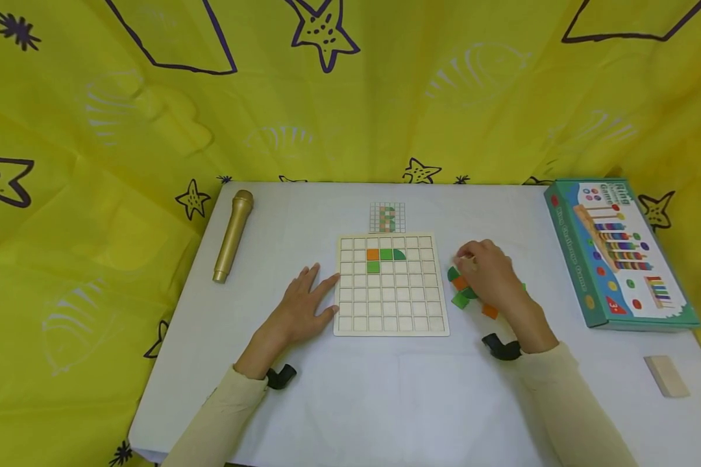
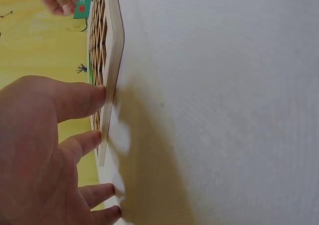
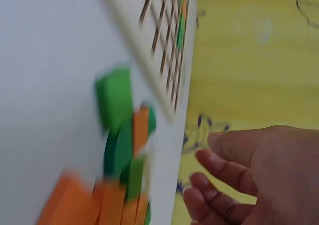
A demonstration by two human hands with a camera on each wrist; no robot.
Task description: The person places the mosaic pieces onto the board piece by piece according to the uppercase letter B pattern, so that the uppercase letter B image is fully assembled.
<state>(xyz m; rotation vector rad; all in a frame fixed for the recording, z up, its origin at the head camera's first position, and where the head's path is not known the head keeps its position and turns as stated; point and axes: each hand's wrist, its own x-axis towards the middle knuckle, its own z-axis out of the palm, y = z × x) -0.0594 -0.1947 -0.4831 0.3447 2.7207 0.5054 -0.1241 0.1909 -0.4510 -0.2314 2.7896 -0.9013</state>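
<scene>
A pale wooden grid board (image 1: 385,318) lies in the middle of the table. An orange square tile (image 1: 373,255), two light green square tiles and a dark green quarter-round tile sit in its upper cells. My left hand (image 1: 300,311) is spread beside the board; in the left wrist view its thumb and forefinger touch the board's edge. Over a loose pile of green and orange tiles (image 3: 119,95), right of the board, hovers my right hand (image 1: 491,275). Its fingers bend loosely above the pile, and nothing shows between thumb and forefinger in the right wrist view.
A small pattern card (image 1: 387,217) with a coloured grid lies behind the board. On the left is a gold microphone (image 1: 233,237). A green game box (image 1: 625,259) and a pale block (image 1: 666,376) lie on the right. A yellow curtain hangs behind the table.
</scene>
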